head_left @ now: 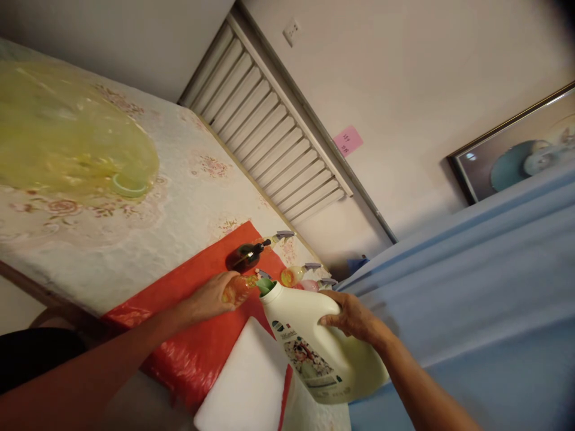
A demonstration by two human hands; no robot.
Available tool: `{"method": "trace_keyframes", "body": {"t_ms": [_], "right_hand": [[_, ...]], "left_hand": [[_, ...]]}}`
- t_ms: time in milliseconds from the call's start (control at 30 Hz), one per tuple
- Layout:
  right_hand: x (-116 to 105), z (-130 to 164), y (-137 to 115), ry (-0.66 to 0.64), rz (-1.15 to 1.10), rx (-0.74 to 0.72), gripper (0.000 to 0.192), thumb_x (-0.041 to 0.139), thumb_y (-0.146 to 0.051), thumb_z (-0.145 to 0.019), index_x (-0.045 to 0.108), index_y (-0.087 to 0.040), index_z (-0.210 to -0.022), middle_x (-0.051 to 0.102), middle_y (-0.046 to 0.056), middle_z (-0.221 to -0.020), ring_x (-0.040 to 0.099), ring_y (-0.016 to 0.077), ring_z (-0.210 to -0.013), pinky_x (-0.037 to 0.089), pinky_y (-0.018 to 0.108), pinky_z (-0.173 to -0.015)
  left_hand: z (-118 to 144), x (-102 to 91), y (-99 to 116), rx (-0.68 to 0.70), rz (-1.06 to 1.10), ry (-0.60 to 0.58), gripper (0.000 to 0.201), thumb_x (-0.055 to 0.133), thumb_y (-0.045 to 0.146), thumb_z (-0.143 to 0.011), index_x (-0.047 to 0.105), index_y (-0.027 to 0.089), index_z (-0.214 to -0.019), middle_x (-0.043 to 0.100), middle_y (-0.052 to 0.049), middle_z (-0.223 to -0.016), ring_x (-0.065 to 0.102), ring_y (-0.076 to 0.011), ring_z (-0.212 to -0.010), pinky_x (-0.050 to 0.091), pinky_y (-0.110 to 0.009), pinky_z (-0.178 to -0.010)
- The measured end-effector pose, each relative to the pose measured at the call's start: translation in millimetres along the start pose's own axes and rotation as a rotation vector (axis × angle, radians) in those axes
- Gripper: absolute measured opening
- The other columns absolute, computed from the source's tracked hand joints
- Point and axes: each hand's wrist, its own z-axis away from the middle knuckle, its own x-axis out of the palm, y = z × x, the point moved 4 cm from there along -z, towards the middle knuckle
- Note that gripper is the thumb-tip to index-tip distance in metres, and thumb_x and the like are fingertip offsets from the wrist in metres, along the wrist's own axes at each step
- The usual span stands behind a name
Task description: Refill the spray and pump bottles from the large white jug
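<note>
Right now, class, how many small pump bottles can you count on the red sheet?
4: a dark bottle farthest back, a yellow one, a pink one beside it, an orange one in the left hand. More may be hidden.

Jug (314, 335) label blurred, illegible.

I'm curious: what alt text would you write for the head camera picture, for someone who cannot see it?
A person's right hand tips a large white plastic jug with a green spout towards a small orange bottle gripped in the left hand, above a red plastic sheet. A dark pump bottle and other small pump bottles lie beside them.
</note>
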Motion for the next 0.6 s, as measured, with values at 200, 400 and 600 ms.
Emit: {"method": "trace_keyframes", "body": {"t_ms": [200, 400, 600], "right_hand": [[-1, -1, 1, 0.005, 0.03, -0.007, 0.058, 0.078, -0.046, -0.072, 0.063, -0.021, -0.122, 0.06, -0.003, -0.074, 0.04, 0.0046, -0.045, 0.031, 0.015, -0.034], [-1, 0, 1, 0.005, 0.026, -0.014, 0.059, 0.078, -0.047, -0.072, 0.063, -0.021, -0.122, 0.059, -0.003, -0.074, 0.039, 0.0048, -0.046, 0.031, 0.015, -0.034], [-2, 1, -3, 0.001, 0.026, -0.008, 0.058, 0.079, -0.047, -0.071, 0.064, -0.02, -0.12, 0.057, -0.003, -0.071, 0.039, 0.0051, -0.046, 0.031, 0.015, -0.033]], "left_hand": [[0, 0.4, 1, 0.021, -0.042, -0.028, 0.062, 0.066, 0.045, -0.068, 0.053, 0.014, -0.121, 0.063, -0.017, -0.126, 0.061, -0.0318, -0.114, 0.047, -0.041, -0.097], [-2, 3.1, -7, 0.031, -0.043, -0.041, 0.062, 0.065, 0.048, -0.071, 0.051, 0.016, -0.123, 0.063, -0.015, -0.124, 0.061, -0.0293, -0.114, 0.048, -0.039, -0.098], [-3, 4.2, -10, 0.039, -0.025, -0.048, 0.065, 0.066, 0.043, -0.069, 0.051, 0.016, -0.125, 0.063, -0.013, -0.127, 0.06, -0.0288, -0.117, 0.047, -0.036, -0.098]]}}
